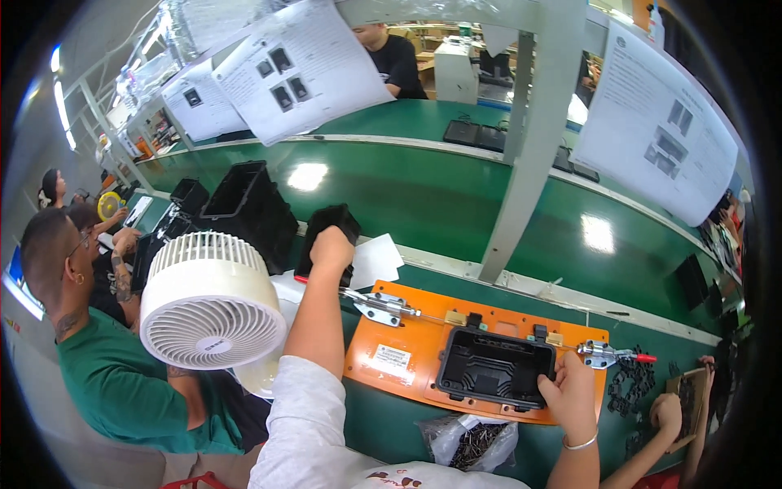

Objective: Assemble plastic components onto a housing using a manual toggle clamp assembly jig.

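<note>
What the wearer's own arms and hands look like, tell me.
The left hand and right hand wear no gloves. The left arm has a light grey sleeve; a thin, pale bracelet circles the right wrist. No right sleeve shows.

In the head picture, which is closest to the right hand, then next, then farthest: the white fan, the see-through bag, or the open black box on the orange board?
1. Open black box: just left of the right hand.
2. See-through bag: farther off, toward the lower left.
3. White fan: far over to the left.
</note>
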{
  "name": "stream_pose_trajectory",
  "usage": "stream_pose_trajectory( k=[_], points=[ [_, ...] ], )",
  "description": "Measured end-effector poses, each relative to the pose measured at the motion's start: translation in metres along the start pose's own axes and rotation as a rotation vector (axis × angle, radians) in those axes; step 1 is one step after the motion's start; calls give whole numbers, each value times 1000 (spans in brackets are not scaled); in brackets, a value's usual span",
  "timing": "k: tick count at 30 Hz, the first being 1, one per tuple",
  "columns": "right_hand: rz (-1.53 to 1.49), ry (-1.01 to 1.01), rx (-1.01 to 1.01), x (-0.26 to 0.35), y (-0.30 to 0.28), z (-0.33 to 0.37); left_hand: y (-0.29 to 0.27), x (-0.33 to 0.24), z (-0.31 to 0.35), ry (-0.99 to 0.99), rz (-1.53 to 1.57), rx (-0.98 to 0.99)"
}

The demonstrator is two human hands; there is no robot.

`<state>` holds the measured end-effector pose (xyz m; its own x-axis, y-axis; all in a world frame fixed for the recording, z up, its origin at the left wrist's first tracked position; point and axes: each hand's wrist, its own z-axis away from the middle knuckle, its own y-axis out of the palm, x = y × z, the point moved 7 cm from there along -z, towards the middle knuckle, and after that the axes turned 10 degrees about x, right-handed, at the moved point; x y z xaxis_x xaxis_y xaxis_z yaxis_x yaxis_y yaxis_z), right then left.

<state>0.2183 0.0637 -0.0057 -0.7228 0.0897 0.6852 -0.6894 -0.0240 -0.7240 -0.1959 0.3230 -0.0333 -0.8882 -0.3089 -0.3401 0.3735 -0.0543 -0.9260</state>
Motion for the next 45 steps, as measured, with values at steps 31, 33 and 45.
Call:
stream_pose_trajectory(
  k=[31, 33, 45],
  points=[
    [-938, 322, -319, -157, -125, -145, -31, -134, 291, 1252, 208, -114],
    [-630, 324, -284, -110, -128, -119, -26, -137, 298, 1279, 177, -110],
    [-312, 38, -674, -98, -120, 55, 59, -142, 328, 1473, -175, 114]
  ],
)
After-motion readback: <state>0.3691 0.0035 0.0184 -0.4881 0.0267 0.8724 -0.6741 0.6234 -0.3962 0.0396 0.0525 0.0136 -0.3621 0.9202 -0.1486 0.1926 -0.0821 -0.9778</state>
